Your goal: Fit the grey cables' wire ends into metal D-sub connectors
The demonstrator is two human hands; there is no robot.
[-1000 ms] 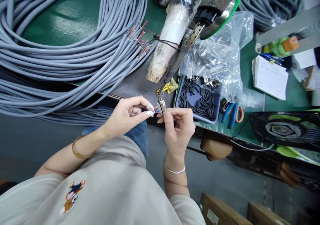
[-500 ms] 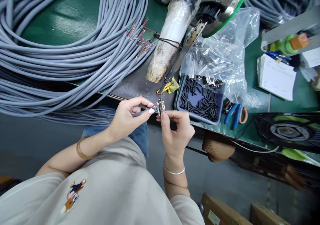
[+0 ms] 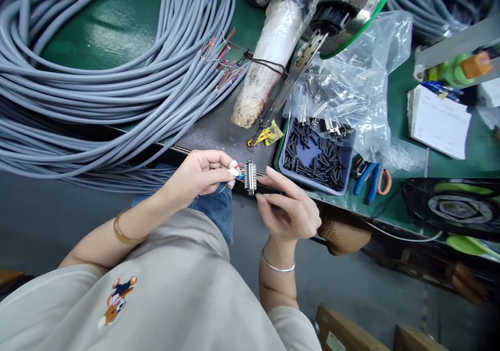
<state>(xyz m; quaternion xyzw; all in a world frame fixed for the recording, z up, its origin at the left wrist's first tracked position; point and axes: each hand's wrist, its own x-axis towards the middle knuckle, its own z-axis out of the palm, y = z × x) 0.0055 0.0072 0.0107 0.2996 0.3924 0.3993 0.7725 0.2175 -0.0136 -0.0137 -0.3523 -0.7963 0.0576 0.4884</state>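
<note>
My left hand pinches the coloured wires at the back of a small metal connector, just in front of the bench edge. The connector hangs from those wires, upright. My right hand is beside it on the right, fingers stretched and apart, the fingertips close to the connector and not gripping it. The grey cable behind the wires is mostly hidden by my left hand.
A large coil of grey cables with stripped coloured ends covers the green bench at left. A blue tray of black sleeves, a clear plastic bag of parts, blue-handled pliers, a wrapped white roll and a fan lie to the right.
My right hand has let go of the connector and opened, moving slightly right and down. My left hand keeps hold of the wires.
</note>
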